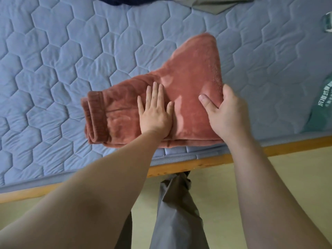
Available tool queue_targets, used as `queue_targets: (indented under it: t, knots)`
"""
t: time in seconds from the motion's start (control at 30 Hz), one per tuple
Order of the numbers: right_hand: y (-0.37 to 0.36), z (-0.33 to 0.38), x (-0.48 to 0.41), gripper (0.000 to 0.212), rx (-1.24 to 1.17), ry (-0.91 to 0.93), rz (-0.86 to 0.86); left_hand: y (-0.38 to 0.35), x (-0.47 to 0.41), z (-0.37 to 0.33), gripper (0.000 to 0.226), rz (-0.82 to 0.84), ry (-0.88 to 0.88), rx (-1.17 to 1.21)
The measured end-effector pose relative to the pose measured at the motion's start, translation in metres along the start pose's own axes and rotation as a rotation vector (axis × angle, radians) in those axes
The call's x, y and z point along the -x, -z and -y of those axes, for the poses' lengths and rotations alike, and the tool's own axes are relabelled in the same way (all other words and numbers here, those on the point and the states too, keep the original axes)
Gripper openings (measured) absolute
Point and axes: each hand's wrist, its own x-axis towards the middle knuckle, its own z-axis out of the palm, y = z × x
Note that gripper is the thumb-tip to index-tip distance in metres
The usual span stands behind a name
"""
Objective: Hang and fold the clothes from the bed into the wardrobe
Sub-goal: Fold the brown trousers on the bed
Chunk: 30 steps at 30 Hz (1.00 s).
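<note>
A pair of rust-red fleece trousers [188, 72] lies folded on the blue quilted mattress [71, 51], close to its near edge, cuffs to the left. My left hand [155, 112] presses flat on the middle of the fabric, fingers straight. My right hand [224, 112] grips the right end of the trousers, thumb on top and fingers curled under the fold. That right part of the cloth is raised off the mattress and blurred.
A dark navy garment [125, 0] and an olive-grey garment [212, 5] lie at the far edge of the mattress. Green plastic packaging [323, 103] sits at the right. The wooden bed frame [188, 166] runs along the near side, with my grey-trousered leg [176, 212] below.
</note>
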Motion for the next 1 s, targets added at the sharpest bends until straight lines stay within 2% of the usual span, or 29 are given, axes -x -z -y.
queue_targets:
  t: [0.1, 0.23, 0.33, 0.5, 0.57, 0.67, 0.77, 0.83, 0.9, 1.0]
  knots:
    - [-0.006, 0.012, 0.003, 0.044, -0.018, -0.023, -0.028, 0.005, -0.001, 0.048, 0.065, 0.011, -0.103, -0.142]
    - [-0.016, 0.045, 0.010, 0.041, -0.098, -0.008, -0.022, 0.015, -0.008, 0.098, 0.065, -0.001, -0.049, -0.197]
    - [-0.026, 0.076, 0.019, 0.040, -0.129, 0.028, 0.015, 0.019, -0.012, 0.113, 0.064, -0.031, 0.005, -0.193]
    - [-0.041, 0.116, 0.036, 0.045, -0.086, 0.106, 0.087, 0.025, -0.008, 0.111, 0.063, -0.036, -0.023, -0.126]
    - [-0.048, 0.131, 0.044, 0.047, -0.051, 0.151, 0.117, 0.030, -0.007, 0.113, 0.062, -0.015, -0.051, -0.012]
    - [-0.066, 0.152, 0.058, 0.056, -0.003, 0.210, 0.168, 0.056, -0.001, 0.117, 0.049, -0.017, -0.031, 0.396]
    - [-0.096, 0.170, 0.070, 0.065, 0.082, 0.256, 0.208, 0.102, 0.005, 0.129, 0.022, 0.034, 0.287, 0.913]
    - [-0.123, 0.178, 0.078, 0.072, 0.154, 0.287, 0.252, 0.127, 0.005, 0.143, 0.021, 0.034, 0.480, 1.272]
    - [-0.153, 0.184, 0.082, 0.080, 0.214, 0.293, 0.318, 0.138, 0.002, 0.165, 0.025, 0.012, 0.581, 1.371]
    - [-0.196, 0.190, 0.085, 0.087, 0.263, 0.263, 0.363, 0.137, -0.002, 0.196, 0.040, -0.007, 0.628, 1.327]
